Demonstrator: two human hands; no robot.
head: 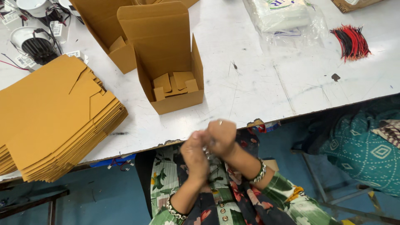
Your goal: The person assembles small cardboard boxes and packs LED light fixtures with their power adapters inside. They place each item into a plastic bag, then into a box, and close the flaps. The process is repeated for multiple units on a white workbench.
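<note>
My left hand (195, 155) and my right hand (222, 136) are pressed together over my lap, just below the table's front edge. Fingers of both are curled around something small and pale between them; I cannot tell what it is. An open brown cardboard box (177, 102) stands on the white table (258, 83) just beyond my hands, its lid flap up and folded cardboard inserts (175, 84) inside. Both wrists wear bracelets.
A stack of flat brown box blanks (54, 121) lies at the left. A second open box (112, 33) sits behind. Round light fittings (35, 43) are at far left, plastic bags (287, 18) and a red-black wire bundle (352, 41) at right. Another person's patterned clothing (362, 150) is at right.
</note>
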